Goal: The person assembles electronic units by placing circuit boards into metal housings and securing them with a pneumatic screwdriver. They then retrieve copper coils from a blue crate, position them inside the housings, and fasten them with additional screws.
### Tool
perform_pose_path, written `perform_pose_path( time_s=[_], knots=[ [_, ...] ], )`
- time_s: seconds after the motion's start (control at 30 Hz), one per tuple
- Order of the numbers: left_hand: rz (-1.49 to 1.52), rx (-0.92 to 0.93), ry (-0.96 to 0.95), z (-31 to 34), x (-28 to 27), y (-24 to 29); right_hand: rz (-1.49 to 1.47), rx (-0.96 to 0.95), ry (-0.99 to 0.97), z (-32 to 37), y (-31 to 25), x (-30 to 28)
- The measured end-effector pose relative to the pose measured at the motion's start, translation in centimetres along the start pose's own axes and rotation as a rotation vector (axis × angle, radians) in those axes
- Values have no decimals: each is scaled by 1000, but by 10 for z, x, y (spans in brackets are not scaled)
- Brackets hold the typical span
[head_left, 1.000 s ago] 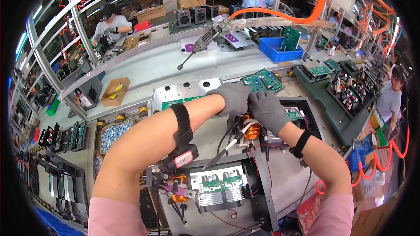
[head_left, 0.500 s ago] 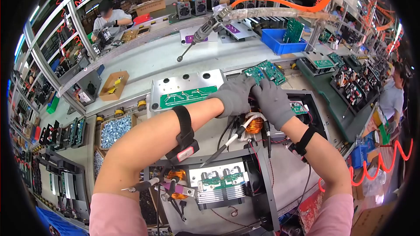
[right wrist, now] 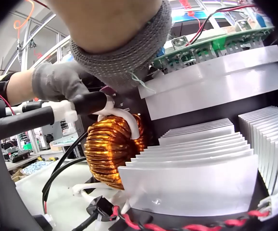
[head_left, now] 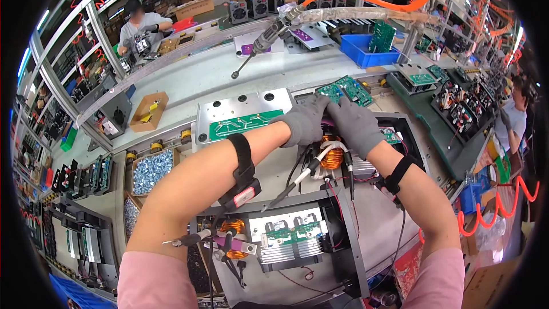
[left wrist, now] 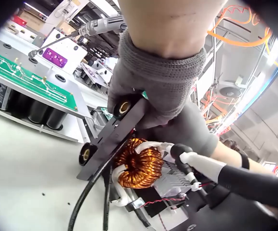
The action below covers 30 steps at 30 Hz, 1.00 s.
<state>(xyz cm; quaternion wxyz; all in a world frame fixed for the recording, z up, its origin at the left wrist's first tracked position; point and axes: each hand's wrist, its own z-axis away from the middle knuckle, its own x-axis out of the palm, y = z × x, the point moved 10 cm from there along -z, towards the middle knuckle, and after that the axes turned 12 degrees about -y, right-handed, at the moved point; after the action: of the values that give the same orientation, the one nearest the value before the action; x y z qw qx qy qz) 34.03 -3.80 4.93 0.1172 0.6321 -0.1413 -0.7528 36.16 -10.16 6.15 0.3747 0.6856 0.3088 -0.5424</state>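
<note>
Both hands wear grey gloves and meet at the far end of an open black chassis. My left hand [head_left: 306,121] has fingers on both sides of its dark end panel [left wrist: 115,132], beside a round black terminal with a brass centre [left wrist: 124,107]. Close against it, my right hand [head_left: 357,127] bends its fingers down toward the same spot; its fingertips are hidden and I cannot tell what they hold. A bit of purple shows between the hands. Below them sit a copper-wound coil [right wrist: 112,149] with white-sleeved leads and silver heatsink fins [right wrist: 191,178].
Left of the hands lies a metal plate with a green circuit board [head_left: 240,126]. Nearer stands a second chassis with a heatsink [head_left: 291,240]. A box of small metal parts [head_left: 153,170] is at left. An air screwdriver [head_left: 260,46] hangs ahead; more green boards [head_left: 346,90] lie beyond the hands.
The head view has shifted, so the metal plate with the green board shows more fully. Both hands stay together at the panel; the right fingers have shifted slightly.
</note>
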Motion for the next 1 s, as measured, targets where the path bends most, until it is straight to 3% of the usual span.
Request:
perform_pose_path(
  time_s=[0.1, 0.17, 0.27, 0.47, 0.53, 0.57, 0.6, 0.67, 0.73, 0.8, 1.0],
  knots=[
    [-16, -18, -71, -13, 1, -9, 71, -41, 61, -7, -4, 0],
    [19, 2, -68, -16, 0, -13, 332, -46, 267, -3, -15, -7],
    [69, 19, -53, -21, 2, -16, 336, 65, 205, -16, -11, 7],
    [75, 57, 29, -17, 4, -13, 105, -49, 85, 4, -4, 3],
    [-125, 214, 124, -13, 1, 5, -92, -148, 140, 21, -6, -6],
    [-121, 214, 121, -14, 2, 5, -180, -192, 48, 26, -5, -7],
    [-176, 202, 97, -13, 5, 6, -182, -191, 40, 32, -2, -10],
    [-287, 186, 56, -14, 5, 10, -21, -381, 84, 52, -20, -20],
    [-254, 201, 52, -18, 1, 11, 149, -408, 41, 64, -41, -19],
    [-217, 150, -76, -24, 8, 7, 175, -488, 174, 71, -57, -23],
    [-231, 219, -50, -28, 13, -1, -241, -432, 98, 49, -57, -28]
  ],
)
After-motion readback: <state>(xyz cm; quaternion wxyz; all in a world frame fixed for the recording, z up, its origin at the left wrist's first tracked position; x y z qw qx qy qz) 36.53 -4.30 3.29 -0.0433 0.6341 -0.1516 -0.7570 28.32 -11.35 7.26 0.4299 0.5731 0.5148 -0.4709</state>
